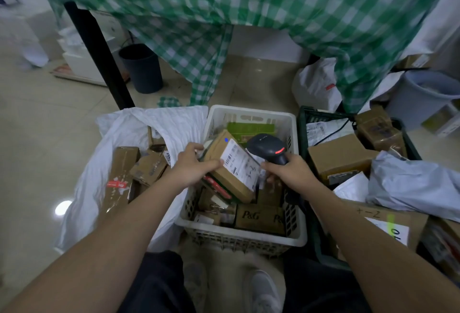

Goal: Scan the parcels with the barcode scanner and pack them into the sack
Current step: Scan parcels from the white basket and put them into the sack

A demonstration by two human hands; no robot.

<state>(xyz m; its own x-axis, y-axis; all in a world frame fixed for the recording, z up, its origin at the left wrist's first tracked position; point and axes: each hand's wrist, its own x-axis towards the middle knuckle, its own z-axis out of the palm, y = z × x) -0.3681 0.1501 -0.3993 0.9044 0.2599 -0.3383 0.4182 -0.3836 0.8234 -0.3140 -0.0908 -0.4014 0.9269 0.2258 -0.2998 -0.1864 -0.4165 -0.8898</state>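
My left hand [193,167] grips a brown cardboard parcel [230,178] with a white shipping label, tilted above the white plastic basket [249,236]. A blue dot of light sits on the parcel's upper corner. My right hand [288,172] holds the black barcode scanner [267,147] by its handle, its head beside the label and a red light glowing on it. More boxes, two marked P&G, lie in the basket. The white sack [174,123] stands open to the left with several brown boxes [124,175] inside.
A dark green crate [305,118] on the right holds cardboard boxes and grey mailer bags [410,183]. A table with a green checked cloth [249,9] stands ahead, with its black leg [99,56], a dark bin [143,68] and a grey bucket [423,93] on the tiled floor.
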